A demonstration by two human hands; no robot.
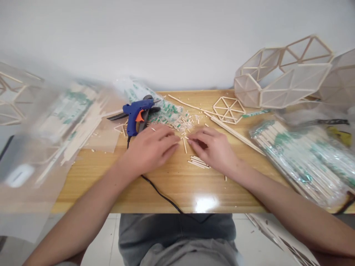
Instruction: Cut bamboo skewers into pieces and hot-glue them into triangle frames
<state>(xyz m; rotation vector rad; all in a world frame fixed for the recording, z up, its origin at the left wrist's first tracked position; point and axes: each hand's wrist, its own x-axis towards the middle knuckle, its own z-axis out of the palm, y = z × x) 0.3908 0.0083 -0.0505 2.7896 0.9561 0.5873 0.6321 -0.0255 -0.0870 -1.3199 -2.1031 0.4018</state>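
Observation:
My left hand (155, 147) reaches in from the left with its fingers bent and pressed together. Its fingertips almost meet those of my right hand (212, 147), which pinches the end of a short wooden stick (186, 138). What the left fingers hold, if anything, is hidden. Just below the fingertips, another short stick (185, 146) lies on the table, pointing toward me. A small row of cut sticks (198, 162) rests beside my right palm, partly covered by it. Behind my left hand stands a blue glue gun (134, 114) with an orange trigger.
Stick offcuts (183, 122) litter the wooden table (166, 188) beyond my hands. A flat hexagon frame (229, 110) and long sticks (235, 135) lie to the right. Bagged sticks (296, 162) and a larger panelled frame (288, 77) occupy the right side. A black cord (161, 194) crosses the front edge.

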